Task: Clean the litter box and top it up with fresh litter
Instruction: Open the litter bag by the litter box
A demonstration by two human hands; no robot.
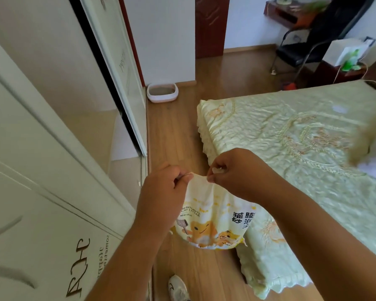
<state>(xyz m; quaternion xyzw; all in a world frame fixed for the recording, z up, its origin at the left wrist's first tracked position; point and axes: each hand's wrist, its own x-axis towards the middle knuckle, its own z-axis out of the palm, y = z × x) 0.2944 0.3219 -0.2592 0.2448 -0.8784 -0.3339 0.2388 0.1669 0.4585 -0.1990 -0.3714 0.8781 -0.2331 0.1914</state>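
Hanging yellow cartoon-cat litter bag (213,222)

A pale green embroidered quilted bedspread (291,148) covers the bed on the wooden plank floor (176,131), facing a cream sliding wardrobe door (41,148), with a black metal-framed chair (302,48) beyond.

Warm wooden floor (182,135) runs between a white sliding wardrobe (52,131) and a bed (291,148) under a pale green quilted cover — white walls (161,38), a black chair (302,51) beyond.
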